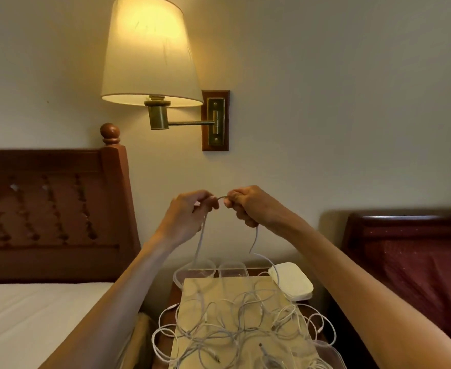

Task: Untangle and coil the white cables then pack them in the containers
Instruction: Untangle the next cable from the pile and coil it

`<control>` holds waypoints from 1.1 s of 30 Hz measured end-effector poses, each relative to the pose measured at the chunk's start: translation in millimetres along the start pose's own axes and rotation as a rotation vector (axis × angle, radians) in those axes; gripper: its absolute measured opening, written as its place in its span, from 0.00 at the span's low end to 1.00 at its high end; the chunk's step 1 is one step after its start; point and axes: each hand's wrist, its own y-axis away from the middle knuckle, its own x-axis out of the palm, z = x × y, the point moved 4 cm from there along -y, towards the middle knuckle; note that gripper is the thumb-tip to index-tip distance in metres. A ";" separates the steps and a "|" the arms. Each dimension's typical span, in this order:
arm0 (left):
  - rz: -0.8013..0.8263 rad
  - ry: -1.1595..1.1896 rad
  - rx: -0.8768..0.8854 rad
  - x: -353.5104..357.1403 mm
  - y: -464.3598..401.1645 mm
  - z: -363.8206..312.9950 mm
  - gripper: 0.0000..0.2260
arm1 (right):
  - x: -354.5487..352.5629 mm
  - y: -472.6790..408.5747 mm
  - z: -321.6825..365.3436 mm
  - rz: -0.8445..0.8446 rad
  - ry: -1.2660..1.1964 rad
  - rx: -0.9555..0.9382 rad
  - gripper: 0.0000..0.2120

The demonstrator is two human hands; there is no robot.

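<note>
White thin cable point(201, 237) is pinched between the left hand point(189, 213) and right hand point(248, 205), raised above the tangled heap of white cables point(243, 331) on the surface point(192, 288), near two clear plastic containers point(195, 270).

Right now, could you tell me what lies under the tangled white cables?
A flat tan board lies under the tangled white cables; its far edge covers part of two clear containers. What supports it is hidden.
</note>
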 end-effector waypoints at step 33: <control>0.252 -0.549 -0.430 -54.7 7.3 15.6 0.36 | 6.7 -14.6 -54.4 -0.158 0.017 -0.169 0.18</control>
